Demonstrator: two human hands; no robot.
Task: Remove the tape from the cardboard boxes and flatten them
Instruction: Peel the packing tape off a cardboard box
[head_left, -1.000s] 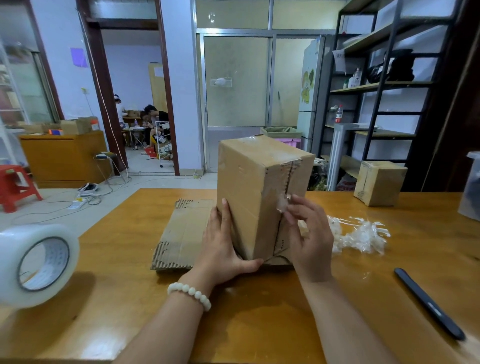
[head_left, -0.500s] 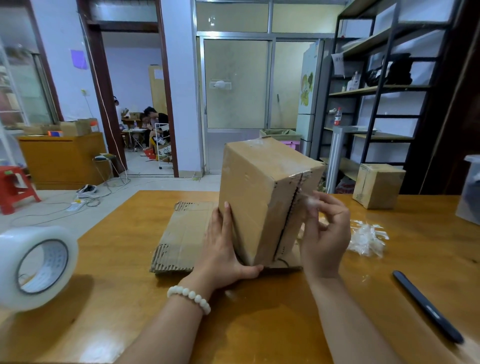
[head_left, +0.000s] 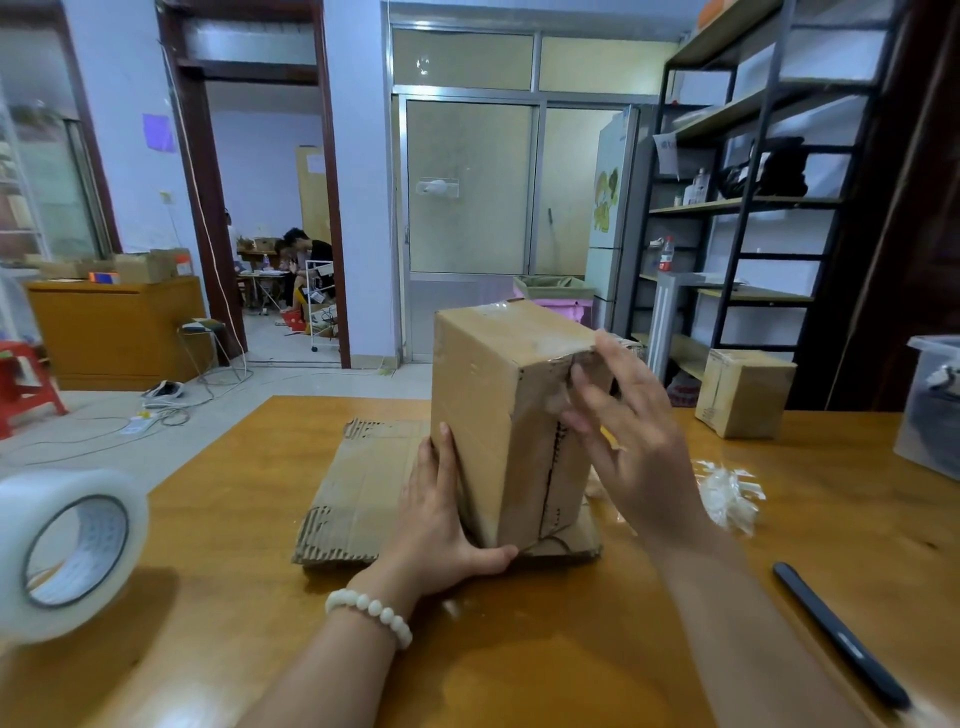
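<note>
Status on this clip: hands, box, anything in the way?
Left hand braces upright box. Right hand at its taped seam, grip blurred. Flattened cardboard underneath.

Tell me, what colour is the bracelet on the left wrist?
The bracelet is white beads; the head view shows it best.

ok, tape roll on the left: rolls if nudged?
Probably: the tape roll stands on its rim, so a nudge could set it rolling. It sits near the table edge, so it might drop off.
</note>
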